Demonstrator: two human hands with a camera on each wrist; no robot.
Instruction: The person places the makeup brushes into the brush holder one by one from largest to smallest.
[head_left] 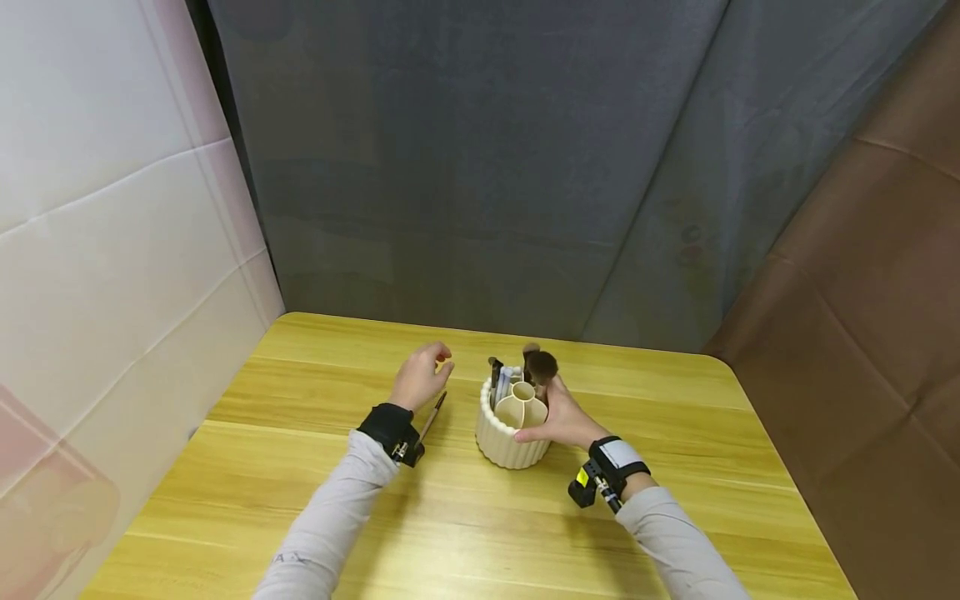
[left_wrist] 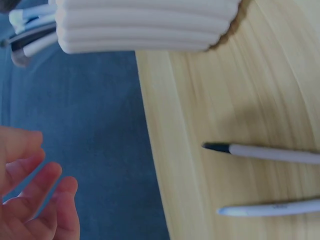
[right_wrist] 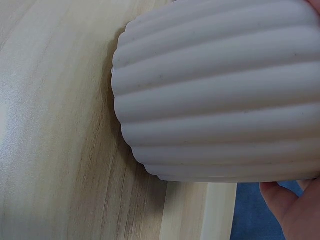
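**Right hand on ribbed holder, left hand free beside it**

Cream ribbed holder [head_left: 512, 433] stands upright on the wooden table [head_left: 675, 500], roughly mid-table, a bit toward the far edge. It has inner compartments, one a round tube near the middle. Makeup brushes [head_left: 538, 364] stick up from the far compartments, a dark fluffy brush head topmost, plus a few white-handled and dark tools next to it; can't tell exactly which compartment each sits in.

Right hand [head_left: 561, 419] grips the holder from its right side, thumb along the near rim, fingers curled round the far side by the brush heads. In the right wrist view the ribbed wall [right_wrist: 220, 95] fills the frame, its base on the table, a bit of the hand showing at the lower right corner.

Left hand [head_left: 422, 377] is just left of the holder, not touching it, lifted off the table, fingers loosely curled and holding nothing. Left wrist view shows fingertips [left_wrist: 47, 175] relaxed and apart against the blue backdrop.

A brown-handled brush [head_left: 432, 416] lies flat on the table below the left hand, near the wrist. Left wrist view also shows two white pencil-like sticks [left_wrist: 272, 152] lying on the wood, well apart from the holder, one dark-tipped.

Around: grey-blue cloth [head_left: 480, 167] behind the table, pale panel left, brown sheet right
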